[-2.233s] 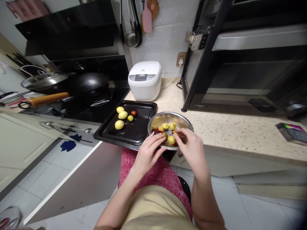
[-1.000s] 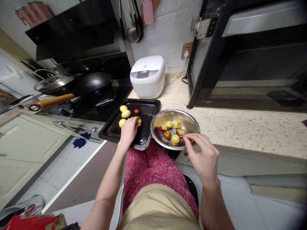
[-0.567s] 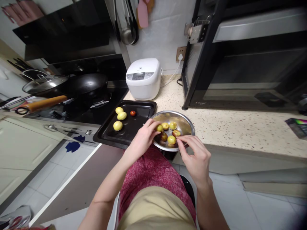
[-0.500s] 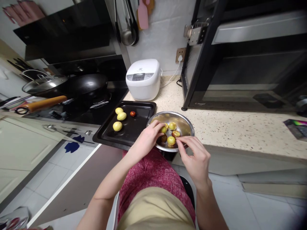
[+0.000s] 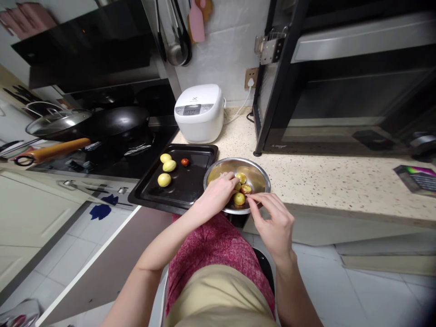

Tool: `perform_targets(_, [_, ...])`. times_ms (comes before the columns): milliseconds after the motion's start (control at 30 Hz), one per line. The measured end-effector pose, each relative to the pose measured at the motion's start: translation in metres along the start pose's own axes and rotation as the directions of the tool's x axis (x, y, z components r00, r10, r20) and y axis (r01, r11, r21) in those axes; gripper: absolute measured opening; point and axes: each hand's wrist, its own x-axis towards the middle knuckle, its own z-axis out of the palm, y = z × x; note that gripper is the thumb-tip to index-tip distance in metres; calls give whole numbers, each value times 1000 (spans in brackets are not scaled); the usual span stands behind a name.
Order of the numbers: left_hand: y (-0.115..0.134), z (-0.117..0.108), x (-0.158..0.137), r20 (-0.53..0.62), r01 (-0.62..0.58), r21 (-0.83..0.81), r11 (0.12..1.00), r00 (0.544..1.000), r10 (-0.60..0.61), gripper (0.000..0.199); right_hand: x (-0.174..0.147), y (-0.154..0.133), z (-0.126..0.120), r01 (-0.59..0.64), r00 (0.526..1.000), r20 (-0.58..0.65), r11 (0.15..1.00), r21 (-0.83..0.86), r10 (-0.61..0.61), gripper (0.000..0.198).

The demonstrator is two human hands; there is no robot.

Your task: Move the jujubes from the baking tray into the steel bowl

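Note:
A steel bowl (image 5: 265, 175) at the counter's front edge holds several yellow-green fruit pieces, some cut open with brown insides. My left hand (image 5: 221, 190) reaches over its left rim, fingers curled down among the pieces. A yellow-green piece (image 5: 237, 186) shows at its fingertips, but what they hold is hidden. At the right side of the bowl, my right hand (image 5: 272, 215) has thumb and forefinger pinched together close to a yellow fruit half (image 5: 239, 199). Anything in that pinch is too small to make out.
Left of the bowl, a black baking tray (image 5: 184, 186) holds yellow round fruits (image 5: 164, 180) and a small red tomato-like fruit (image 5: 185, 162). Behind stands a white rice cooker (image 5: 199, 113). A black oven (image 5: 340, 104) is at right; a wok (image 5: 119, 120) sits on the stove.
My left hand has lowered and reached further into the bowl, covering more pieces. The right hand keeps its pinch near the rim. The whole view has shifted slightly.

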Motion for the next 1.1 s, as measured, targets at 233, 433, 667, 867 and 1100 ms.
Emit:
perform_targets(233, [0,0,5,28,5,96,995,1000,-8,13,0,2,-1,33,999,-14,999,-12,-33,12])
perform_targets(433, [1,-4,3,25,13,86,996,1000,-16,14,0,4,0,58,998,-23,998,-7,-58,11])
perform_targets(667, [-23,-25,-3,-161,41,-59,997,986,-51,26,-1,7,1,67,998,-16,998,-12,-67,10])
perform_targets(867, [-90,-38,-4,-226,295,110,949,937,-265,37,-1,6,2,57,998,-23,998,-4,-57,11])
perform_targets(1100, [-146,-27,-2,-58,385,291,876,921,-385,30,0,9,4,31,999,18,999,-9,-31,10])
